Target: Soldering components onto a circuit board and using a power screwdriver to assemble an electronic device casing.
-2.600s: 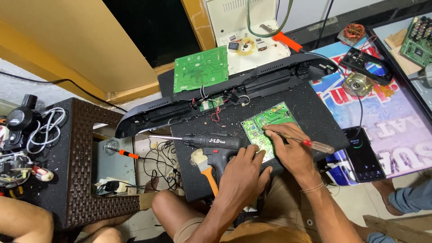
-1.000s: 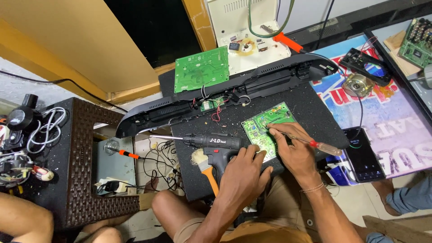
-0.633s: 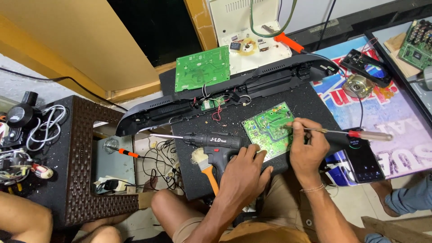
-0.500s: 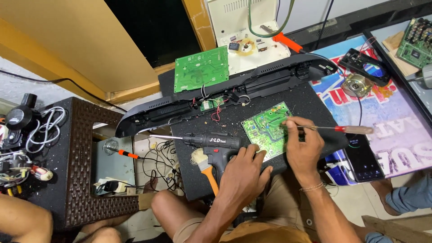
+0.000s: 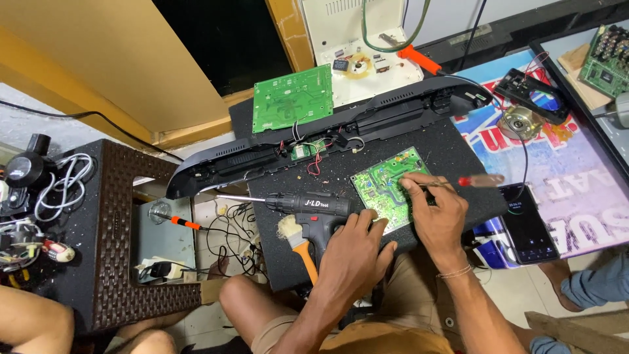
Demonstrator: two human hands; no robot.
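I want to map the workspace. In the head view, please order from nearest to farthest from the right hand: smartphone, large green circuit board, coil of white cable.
From the right hand:
1. Smartphone, just right of it.
2. Large green circuit board, far side, upper left.
3. Coil of white cable, far left on the brown stool.

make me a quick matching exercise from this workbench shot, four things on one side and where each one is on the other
Things:
1. cordless drill
2. screwdriver
3. phone
4. large green board

Places:
A. leaning at the far edge of the black mat, behind the long black casing
B. in the right hand, over the small green board
C. lying on the mat, by the left hand
D. on the printed sheet right of the mat, screen lit

Pairs: 1-C, 2-B, 3-D, 4-A
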